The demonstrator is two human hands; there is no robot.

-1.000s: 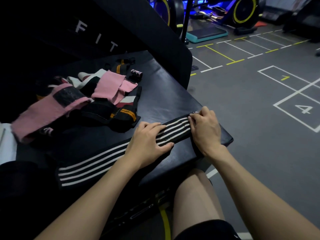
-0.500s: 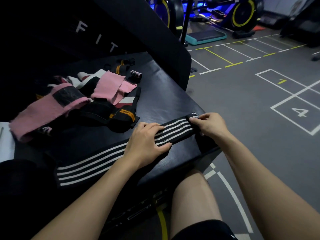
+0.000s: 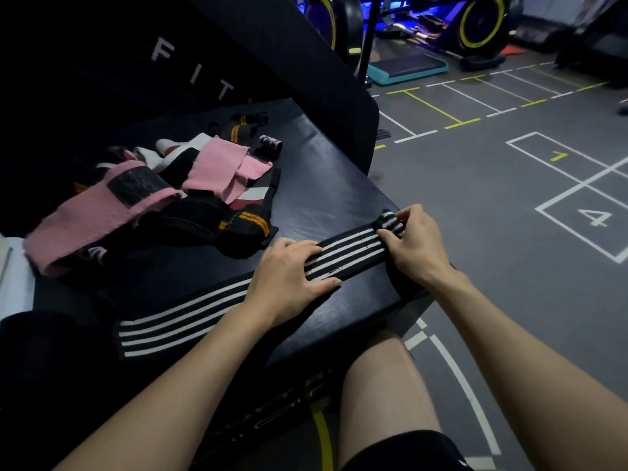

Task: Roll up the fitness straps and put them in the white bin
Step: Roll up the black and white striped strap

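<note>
Pinching the far right end of the black strap with white stripes [image 3: 343, 253], the right hand [image 3: 419, 246] has its fingers and thumb curled round a small first coil [image 3: 390, 223] there, which sits at the right edge of the black padded bench [image 3: 326, 185]. That grip makes sense as the start of a roll: the end is turned over on itself so the rest can be wound onto it. The left hand [image 3: 289, 278] lies flat on the strap's middle, fingers straight and pressing down, probably to keep the band taut and straight (a slack band would roll crooked). Left of that hand the strap runs on, flat, toward the near left of the bench. Farther left, a heap of unrolled straps [image 3: 146, 198], pink and black, waits its turn. At the left edge a pale surface [image 3: 15, 280] shows; whether it is the white bin I cannot tell. Most of the task looks undone.
</note>
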